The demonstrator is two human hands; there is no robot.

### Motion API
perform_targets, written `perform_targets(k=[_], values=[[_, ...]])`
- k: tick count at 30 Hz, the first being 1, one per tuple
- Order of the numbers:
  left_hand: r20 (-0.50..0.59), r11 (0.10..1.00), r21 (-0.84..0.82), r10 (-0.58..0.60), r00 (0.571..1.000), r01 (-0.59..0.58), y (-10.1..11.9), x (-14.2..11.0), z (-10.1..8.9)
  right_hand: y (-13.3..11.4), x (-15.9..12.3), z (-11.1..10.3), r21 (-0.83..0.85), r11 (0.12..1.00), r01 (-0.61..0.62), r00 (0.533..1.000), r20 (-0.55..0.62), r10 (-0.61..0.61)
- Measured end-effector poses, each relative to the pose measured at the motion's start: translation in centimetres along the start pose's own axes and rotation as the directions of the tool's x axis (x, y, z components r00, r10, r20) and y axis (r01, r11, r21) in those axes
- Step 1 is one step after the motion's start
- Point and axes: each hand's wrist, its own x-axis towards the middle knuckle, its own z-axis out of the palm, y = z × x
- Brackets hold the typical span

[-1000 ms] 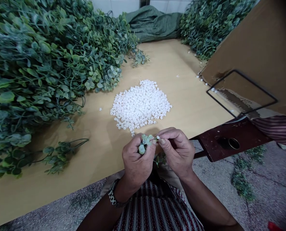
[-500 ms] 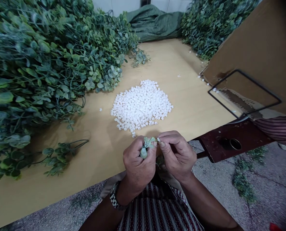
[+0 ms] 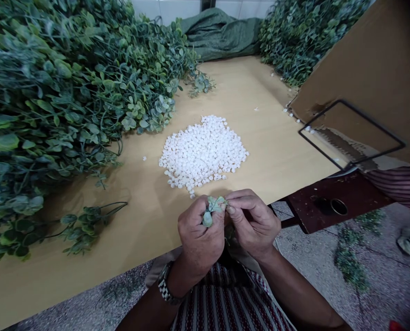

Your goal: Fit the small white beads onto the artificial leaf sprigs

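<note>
My left hand (image 3: pixel 201 234) is closed around a small artificial leaf sprig (image 3: pixel 207 218), its pale green leaves poking out between thumb and fingers. Thumb and forefinger of my right hand (image 3: pixel 255 220) pinch at the sprig's tip, where a small white plastic piece is covered by the fingertips. Both hands meet just over the table's front edge. Right beyond them lies a heap of the same small white pieces (image 3: pixel 203 151) on the tan tabletop (image 3: pixel 139 225).
Artificial greenery (image 3: pixel 70 82) is piled high on the left, with a loose sprig (image 3: pixel 84 225) in front. More foliage (image 3: pixel 304 37), a green sack (image 3: pixel 222 34) and a cardboard sheet (image 3: pixel 370 82) with a black wire frame (image 3: pixel 373 117) line the back and right. A dark red stool (image 3: pixel 343 197) stands beside the table.
My right fingertips have closed in on the sprig's tip, and the white piece between them has gone out of sight. Another person's shoe has come into view at the right edge.
</note>
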Motion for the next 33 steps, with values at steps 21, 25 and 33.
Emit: perform_targets(k=[21,25,33], values=[[0.219,0.824,-0.511,-0.149,0.964,0.244,-1.4,0.4,-0.3,2.8,6.9,-2.3,-0.526,0.821,0.221,0.839,0.532,0.115],[0.195,0.851,-0.485,-0.117,0.974,0.2,-1.2,0.5,-0.5,2.9,6.7,-1.9,-0.554,0.773,0.309,0.815,0.574,0.085],[0.178,0.833,-0.46,-0.253,0.951,0.308,-1.2,0.3,-0.4,2.0,5.7,-3.1,-0.24,0.966,-0.102,0.93,0.321,0.178]])
